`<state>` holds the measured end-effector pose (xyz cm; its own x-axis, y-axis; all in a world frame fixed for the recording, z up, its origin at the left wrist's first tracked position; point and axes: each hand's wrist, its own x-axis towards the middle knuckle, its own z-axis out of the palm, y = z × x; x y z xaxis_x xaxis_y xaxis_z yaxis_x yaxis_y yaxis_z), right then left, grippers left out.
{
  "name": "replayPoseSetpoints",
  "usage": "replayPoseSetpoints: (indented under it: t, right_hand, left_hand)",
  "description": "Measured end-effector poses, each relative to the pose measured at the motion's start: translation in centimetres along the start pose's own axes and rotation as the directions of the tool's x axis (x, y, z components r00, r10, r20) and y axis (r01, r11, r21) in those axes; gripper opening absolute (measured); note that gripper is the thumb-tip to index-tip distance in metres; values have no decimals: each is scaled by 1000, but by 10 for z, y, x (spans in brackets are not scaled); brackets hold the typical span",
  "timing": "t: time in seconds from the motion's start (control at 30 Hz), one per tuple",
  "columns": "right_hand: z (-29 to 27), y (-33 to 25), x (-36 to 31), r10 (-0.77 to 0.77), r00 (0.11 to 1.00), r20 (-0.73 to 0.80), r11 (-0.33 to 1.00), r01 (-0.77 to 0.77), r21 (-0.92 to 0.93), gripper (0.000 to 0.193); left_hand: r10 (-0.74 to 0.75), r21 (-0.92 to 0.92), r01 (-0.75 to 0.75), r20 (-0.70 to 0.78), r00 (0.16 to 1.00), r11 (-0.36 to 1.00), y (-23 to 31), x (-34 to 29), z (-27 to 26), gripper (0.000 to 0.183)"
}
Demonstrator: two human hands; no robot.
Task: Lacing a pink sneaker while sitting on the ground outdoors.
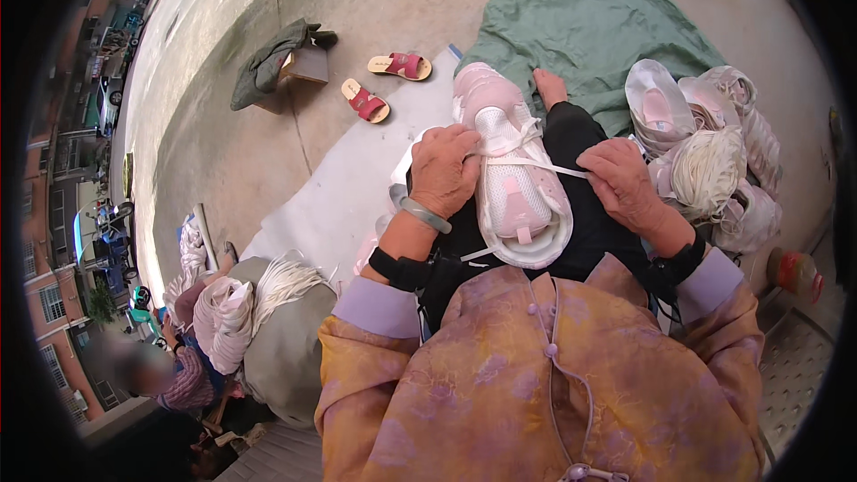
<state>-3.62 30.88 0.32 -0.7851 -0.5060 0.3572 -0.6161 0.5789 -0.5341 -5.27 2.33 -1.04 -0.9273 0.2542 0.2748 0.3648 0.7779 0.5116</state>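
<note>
A pink and white sneaker (516, 201) rests on my lap, its heel toward me and its toe pointing away. A flat white shoelace (546, 166) runs across its tongue and out to the right. My left hand (444, 167) is at the shoe's left edge, thumb and fingers pinched on the lace by the eyelets. To the right of the shoe, my right hand (622, 180) grips the lace, which is stretched fairly straight between the hands. Loops of lace lie over the upper near the toe.
Several pink and white shoes with a bundle of white laces (708, 168) are heaped at my right. A green cloth (589, 18) lies ahead, red slippers (366, 101) further left. Another person (187, 379) sits at the left near more shoes (223, 323). A bottle (794, 275) stands at right.
</note>
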Motion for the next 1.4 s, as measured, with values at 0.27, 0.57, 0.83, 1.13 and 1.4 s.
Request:
replayPoseSetpoints:
  t: [0.27, 0.57, 0.83, 1.13, 1.4]
  right_hand:
    - [28, -11, 17, 32, 997, 68, 993, -39, 107, 28]
    - [-2, -32, 14, 480, 847, 231, 698, -528, 485, 10]
    - [-101, 22, -104, 798, 531, 284, 340, -787, 515, 14]
    - [-64, 47, -119, 583, 760, 288, 801, -597, -45, 17]
    - [-2, -6, 17, 116, 992, 52, 993, -116, -1, 17]
  left_hand:
    - [116, 99, -110, -61, 991, 989, 12, 13, -2, 22]
    - [-274, -213, 197, -436, 857, 957, 16, 2, -13, 10]
    - [-483, -473, 355, -180, 857, 807, 24, -24, 13, 10]
    - [-401, -429, 296, -178, 899, 854, 25, -24, 11, 14]
    - [-447, -327, 393, -109, 888, 860, 30, -25, 9, 12]
